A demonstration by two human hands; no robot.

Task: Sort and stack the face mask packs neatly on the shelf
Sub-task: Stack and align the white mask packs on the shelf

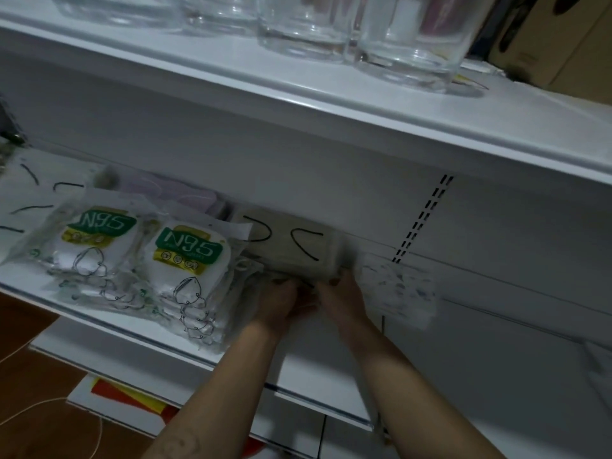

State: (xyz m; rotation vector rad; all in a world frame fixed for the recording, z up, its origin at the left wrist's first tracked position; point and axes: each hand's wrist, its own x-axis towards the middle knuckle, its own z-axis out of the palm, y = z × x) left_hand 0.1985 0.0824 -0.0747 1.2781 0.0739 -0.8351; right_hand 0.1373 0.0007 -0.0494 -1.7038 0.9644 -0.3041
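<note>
A stack of beige face mask packs (291, 250) with black ear loops lies on the white shelf (139, 329), against the back panel. My left hand (281, 303) and my right hand (341, 293) meet at its near edge, fingers curled on the lowest packs. To the left stand two piles of N95 mask packs (188, 263) with green labels, the second N95 pile (96, 240) further left. Pink mask packs (172, 193) lie behind them. A pack of patterned white masks (397, 289) sits just right of my right hand.
Clear glass jars (407, 38) stand on the upper shelf overhead. White masks with black loops (29, 200) lie at the far left. A slotted upright (424, 217) runs down the back panel. Below are a lower shelf (318, 409) and a red and yellow box (132, 399).
</note>
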